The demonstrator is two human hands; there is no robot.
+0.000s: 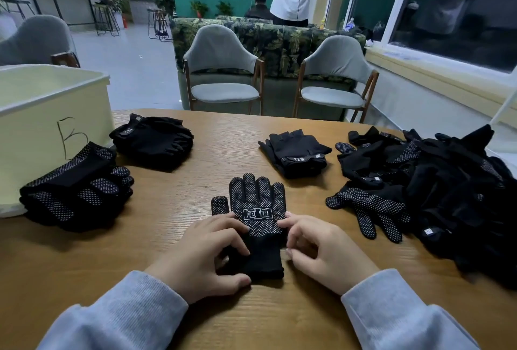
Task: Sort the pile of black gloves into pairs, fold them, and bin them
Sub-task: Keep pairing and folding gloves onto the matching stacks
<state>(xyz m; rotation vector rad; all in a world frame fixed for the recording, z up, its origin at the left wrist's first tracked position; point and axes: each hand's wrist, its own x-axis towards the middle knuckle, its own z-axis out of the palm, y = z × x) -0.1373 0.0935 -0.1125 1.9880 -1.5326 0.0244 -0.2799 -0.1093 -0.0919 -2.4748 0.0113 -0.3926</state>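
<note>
- Head view: a wooden desk (173,243) with a visible grain filled the lower half of the frame; beyond its far edge stood two grey chairs (223,70) with wooden legs, a leaf-patterned sofa (279,39), a green wall and, to the right, dark windows (453,5).
- At the desk's left edge stood a pale yellow bin (53,126) marked with a hand-drawn letter.
- Just beside the bin lay a folded stack of dotted gloves (78,187), and behind it a folded stack of plain strapped gloves (152,140).
- Past the desk's middle sat one more folded strapped pair (296,154), well apart from both stacks.
- The unsorted pile of black gloves (436,187) spread over the desk's right side, one dotted glove trailing from it toward the centre.
- A dotted glove (256,209) lay flat in the centre, fingers pointing away, white characters printed on the palm, its plain cuff nearest the person.
- The left hand (204,251) had its grip curled at the glove's left edge, fingertips on the palm and cuff, thumb down by the cuff's end.
- The right hand (316,249) had its grip bent at the right edge, fingertips pinching the fabric where dots met cuff.
- Both wrists wore grey sleeves (123,313).
</note>
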